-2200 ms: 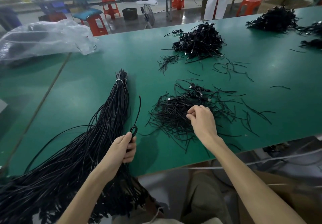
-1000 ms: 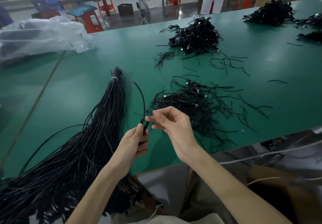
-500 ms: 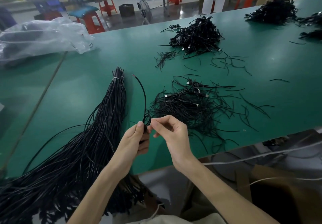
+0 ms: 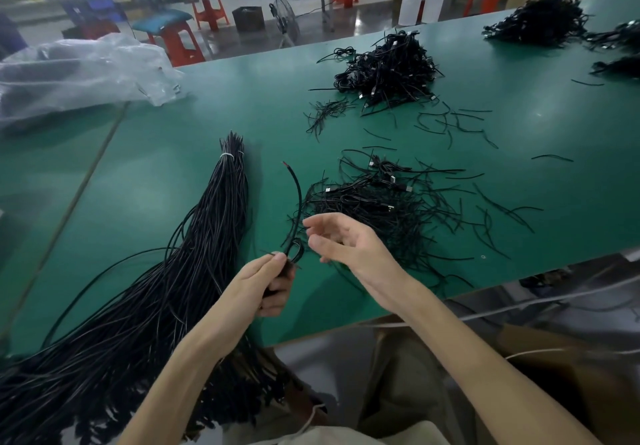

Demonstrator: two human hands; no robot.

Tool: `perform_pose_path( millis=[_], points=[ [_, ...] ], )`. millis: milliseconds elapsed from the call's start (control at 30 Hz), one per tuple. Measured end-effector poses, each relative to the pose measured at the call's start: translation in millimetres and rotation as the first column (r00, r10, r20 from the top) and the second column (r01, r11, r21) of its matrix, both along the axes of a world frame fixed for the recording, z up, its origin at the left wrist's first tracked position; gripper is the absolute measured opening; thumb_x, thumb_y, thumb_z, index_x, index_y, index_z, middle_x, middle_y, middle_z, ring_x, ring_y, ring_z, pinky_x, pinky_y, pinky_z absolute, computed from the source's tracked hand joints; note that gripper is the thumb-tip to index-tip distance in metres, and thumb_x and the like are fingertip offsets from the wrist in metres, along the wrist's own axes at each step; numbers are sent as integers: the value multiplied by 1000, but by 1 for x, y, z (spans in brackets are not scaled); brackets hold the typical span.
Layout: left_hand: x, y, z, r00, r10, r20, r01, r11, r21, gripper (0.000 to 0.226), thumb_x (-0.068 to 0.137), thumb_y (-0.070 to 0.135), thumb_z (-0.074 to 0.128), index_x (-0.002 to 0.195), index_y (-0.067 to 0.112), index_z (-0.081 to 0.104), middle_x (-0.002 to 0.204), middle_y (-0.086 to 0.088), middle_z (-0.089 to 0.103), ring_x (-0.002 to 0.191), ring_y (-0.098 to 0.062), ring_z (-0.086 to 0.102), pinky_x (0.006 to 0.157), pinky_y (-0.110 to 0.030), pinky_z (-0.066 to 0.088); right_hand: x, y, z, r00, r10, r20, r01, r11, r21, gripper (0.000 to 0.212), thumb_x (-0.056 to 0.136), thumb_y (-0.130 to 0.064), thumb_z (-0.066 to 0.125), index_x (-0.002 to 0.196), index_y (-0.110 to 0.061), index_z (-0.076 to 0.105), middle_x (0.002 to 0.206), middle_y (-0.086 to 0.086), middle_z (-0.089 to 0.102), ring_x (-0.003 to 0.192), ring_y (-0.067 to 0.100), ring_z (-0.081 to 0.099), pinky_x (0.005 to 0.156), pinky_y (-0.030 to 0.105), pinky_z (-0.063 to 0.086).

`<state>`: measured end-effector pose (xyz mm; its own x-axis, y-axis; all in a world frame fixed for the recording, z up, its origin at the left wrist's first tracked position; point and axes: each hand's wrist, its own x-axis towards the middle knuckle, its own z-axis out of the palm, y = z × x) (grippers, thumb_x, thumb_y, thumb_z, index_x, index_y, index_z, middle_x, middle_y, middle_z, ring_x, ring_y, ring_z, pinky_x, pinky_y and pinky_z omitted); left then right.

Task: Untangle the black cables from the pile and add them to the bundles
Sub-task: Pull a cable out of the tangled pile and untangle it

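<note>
My left hand [image 4: 265,283] grips a few short black cables [image 4: 298,202] near their lower ends; one curves up to a bare tip. My right hand [image 4: 341,242] hovers just to the right of them, fingers loosely spread, holding nothing. Behind my right hand lies the tangled pile of black cables [image 4: 388,202] with small metal plugs. To the left stretches a long tied bundle of black cables [image 4: 207,236], bound near its far tip with a white tie and fanning out over the table's front edge.
The green table [image 4: 173,167] carries more cable heaps at the back middle [image 4: 388,66] and far right [image 4: 536,18], with loose strands scattered between. A clear plastic bag [image 4: 79,73] lies at the back left. Orange stools and a person's white trousers stand beyond.
My right hand picked a cable from the pile, brought it to my left hand, and has now let go and opened. My left hand kept its grip on the gathered cables.
</note>
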<state>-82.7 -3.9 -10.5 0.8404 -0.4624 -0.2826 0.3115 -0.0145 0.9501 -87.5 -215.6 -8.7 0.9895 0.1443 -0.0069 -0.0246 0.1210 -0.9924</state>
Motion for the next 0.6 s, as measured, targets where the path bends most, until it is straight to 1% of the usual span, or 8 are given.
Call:
perform_pose_path(
  millis=[100, 200, 267, 333, 433, 500, 533, 600],
  points=[
    [-2, -1, 2, 997, -70, -29, 69, 997, -20, 31, 99, 44, 53, 80, 22, 65, 69, 5, 33, 53, -11, 25, 45, -19, 27, 4, 0, 7, 977, 215, -2, -214, 975, -58, 38, 89, -24, 80, 126, -30, 70, 132, -6, 67, 122, 18, 58, 111, 39, 46],
    [-6, 1, 8, 990, -135, 43, 133, 990, 42, 31, 100, 46, 54, 80, 22, 57, 73, 2, 29, 56, -13, 24, 49, -20, 28, 4, 3, 9, 928, 372, -32, -373, 922, -102, 45, 90, -22, 79, 132, -31, 67, 137, -7, 65, 132, 14, 54, 119, 46, 35],
    [-7, 2, 12, 982, -171, 81, 164, 983, 86, 40, 98, 47, 56, 87, 9, 49, 74, 0, 26, 58, -15, 23, 50, -21, 28, 2, 5, 9, 905, 422, -41, -424, 900, -100, 49, 90, -16, 79, 135, -29, 65, 138, -5, 65, 136, 14, 52, 122, 46, 32],
    [-9, 3, 15, 980, -181, 80, 173, 980, 95, 49, 96, 46, 58, 92, -2, 44, 73, -1, 24, 58, -15, 23, 51, -21, 27, 0, 5, 9, 891, 452, -41, -454, 885, -107, 54, 88, -11, 79, 138, -27, 64, 137, -2, 65, 134, 15, 53, 121, 43, 34],
    [-11, 3, 17, 977, -199, 71, 191, 976, 105, 36, 99, 36, 53, 101, 0, 49, 71, 1, 26, 60, -15, 22, 53, -23, 24, -1, 6, 9, 894, 448, -3, -439, 875, -202, 64, 86, -10, 82, 142, -31, 59, 134, -2, 65, 131, 16, 55, 116, 38, 41],
    [-11, 4, 20, 978, -196, 68, 189, 977, 104, 27, 99, 33, 53, 92, 8, 48, 71, 1, 28, 60, -15, 21, 53, -25, 22, -1, 9, 8, 904, 426, 34, -403, 877, -261, 70, 86, -14, 83, 144, -40, 55, 132, -5, 62, 129, 18, 56, 110, 40, 48],
    [-11, 5, 20, 980, -190, 65, 183, 978, 99, 25, 98, 33, 53, 85, 13, 47, 71, -1, 27, 60, -16, 22, 54, -27, 21, -1, 10, 7, 911, 410, 49, -382, 881, -278, 73, 86, -17, 83, 145, -46, 52, 131, -7, 61, 127, 17, 56, 103, 38, 51],
    [-10, 5, 21, 983, -174, 60, 168, 981, 92, 27, 98, 33, 53, 80, 16, 44, 72, -3, 26, 60, -16, 22, 54, -28, 20, -3, 10, 9, 923, 381, 57, -351, 893, -281, 77, 86, -23, 84, 146, -53, 47, 130, -11, 59, 124, 14, 57, 97, 31, 48]
  ],
)
